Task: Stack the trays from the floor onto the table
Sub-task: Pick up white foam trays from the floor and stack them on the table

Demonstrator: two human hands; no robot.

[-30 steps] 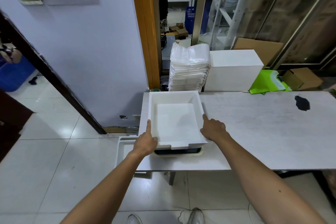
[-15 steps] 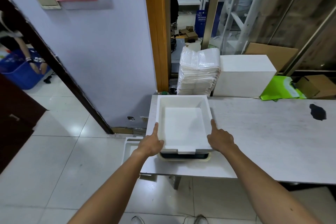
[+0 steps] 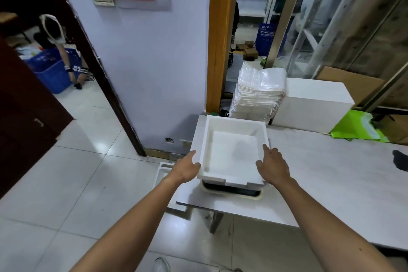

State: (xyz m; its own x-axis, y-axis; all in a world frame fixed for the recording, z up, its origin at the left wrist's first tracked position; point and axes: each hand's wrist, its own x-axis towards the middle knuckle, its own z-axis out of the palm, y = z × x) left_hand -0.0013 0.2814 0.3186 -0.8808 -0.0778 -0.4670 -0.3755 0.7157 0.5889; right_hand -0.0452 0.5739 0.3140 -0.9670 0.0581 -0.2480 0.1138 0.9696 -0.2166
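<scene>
Both hands on the white foam tray [image 3: 234, 121]: left hand [image 3: 186, 169] grip clasps the near corner, right hand [image 3: 273, 166] grip pinches the side wall. It sits atop a dark tray [image 3: 231, 192] near the tabletop [image 3: 331, 172] edge. If it isn't squarely seated, it could slide off on release.

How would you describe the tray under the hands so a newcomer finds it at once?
Start at the long white table and go to its left end, near the lilac wall. There a white foam tray sits on a dark, cream-rimmed tray, left hand and right hand holding its sides. Unlike the boxy white block behind, it is shallow and open-topped.
</scene>
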